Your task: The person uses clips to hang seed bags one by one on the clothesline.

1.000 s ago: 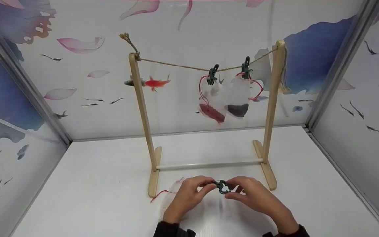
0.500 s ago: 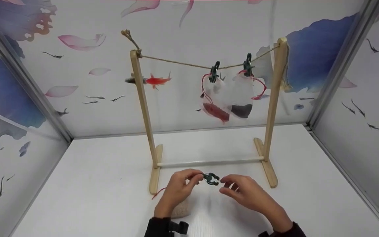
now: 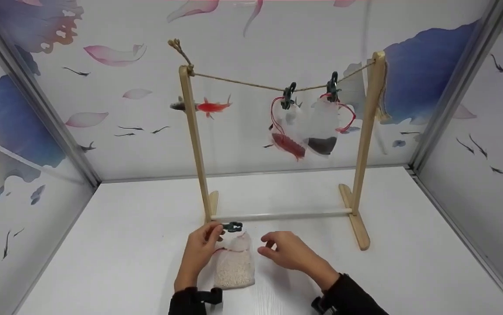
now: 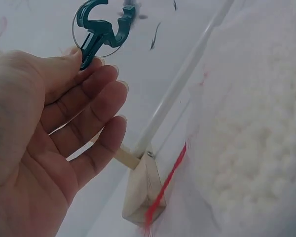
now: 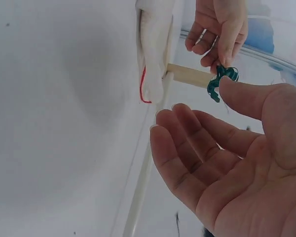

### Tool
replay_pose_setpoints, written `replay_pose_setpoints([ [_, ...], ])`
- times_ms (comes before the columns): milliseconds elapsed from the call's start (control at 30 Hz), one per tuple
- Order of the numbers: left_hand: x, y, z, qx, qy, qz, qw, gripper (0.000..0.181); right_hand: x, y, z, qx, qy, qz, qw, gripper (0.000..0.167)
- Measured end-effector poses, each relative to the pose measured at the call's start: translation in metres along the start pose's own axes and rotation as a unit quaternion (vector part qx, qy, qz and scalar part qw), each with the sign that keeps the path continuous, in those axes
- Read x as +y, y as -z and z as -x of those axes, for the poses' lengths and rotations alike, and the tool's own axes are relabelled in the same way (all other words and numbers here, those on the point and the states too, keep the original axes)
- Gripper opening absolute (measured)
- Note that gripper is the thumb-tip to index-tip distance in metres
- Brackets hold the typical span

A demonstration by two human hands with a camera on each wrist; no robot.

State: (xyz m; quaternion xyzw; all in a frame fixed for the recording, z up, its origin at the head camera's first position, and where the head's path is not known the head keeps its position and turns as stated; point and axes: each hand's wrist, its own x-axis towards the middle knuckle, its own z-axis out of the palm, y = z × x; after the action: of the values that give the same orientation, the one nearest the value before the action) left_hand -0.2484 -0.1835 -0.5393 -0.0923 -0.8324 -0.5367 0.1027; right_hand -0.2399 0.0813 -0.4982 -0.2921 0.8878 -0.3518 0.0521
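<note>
A dark green clip (image 3: 234, 226) is pinched by one end between the thumb and index finger of my left hand (image 3: 199, 247), its curved jaws pointing right. In the left wrist view the same clip (image 4: 102, 30) shows a thin wire loop, and the other fingers hang loosely bent below. My right hand (image 3: 293, 251) hovers over the table with nothing in it, thumb and fingers apart. Between the hands lies a sheer white drawstring bag (image 3: 235, 267) with pale grains inside and a red cord. In the right wrist view this bag (image 5: 153, 49) is beyond my fingers.
Behind the hands stands a wooden frame (image 3: 195, 144) with a white crossbar (image 3: 282, 216) and a sagging rope (image 3: 238, 82). Two green clips hold a bag with reddish contents (image 3: 288, 144) and a bag with dark contents (image 3: 322, 144) on it. Printed walls enclose the table (image 3: 124, 245).
Both hands have moved left. The right hand has come away from the clip, which stays in the left hand. The bag on the table, largely covered by the left hand before, is now in plain sight.
</note>
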Motion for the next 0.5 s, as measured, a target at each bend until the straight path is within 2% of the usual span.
replay_pose_setpoints([
  [100, -0.008, 0.0, 0.002, 0.01, 0.016, 0.02, 0.9996, 0.019, 0.002, -0.008, -0.017, -0.011, -0.027, -0.008, 0.9996, 0.036],
  [200, -0.014, 0.0, 0.004, 0.01, 0.02, 0.026, 0.9994, 0.017, 0.006, -0.015, -0.031, -0.03, -0.087, -0.031, 0.9953, 0.037],
  [333, -0.018, 0.001, 0.004, 0.005, 0.022, 0.023, 0.9995, 0.02, 0.006, -0.022, -0.043, -0.034, -0.157, -0.048, 0.9859, 0.032],
  [500, -0.019, 0.002, 0.003, 0.0, 0.03, 0.016, 0.9994, 0.023, 0.0, -0.03, -0.049, -0.032, -0.164, -0.026, 0.9855, 0.032],
])
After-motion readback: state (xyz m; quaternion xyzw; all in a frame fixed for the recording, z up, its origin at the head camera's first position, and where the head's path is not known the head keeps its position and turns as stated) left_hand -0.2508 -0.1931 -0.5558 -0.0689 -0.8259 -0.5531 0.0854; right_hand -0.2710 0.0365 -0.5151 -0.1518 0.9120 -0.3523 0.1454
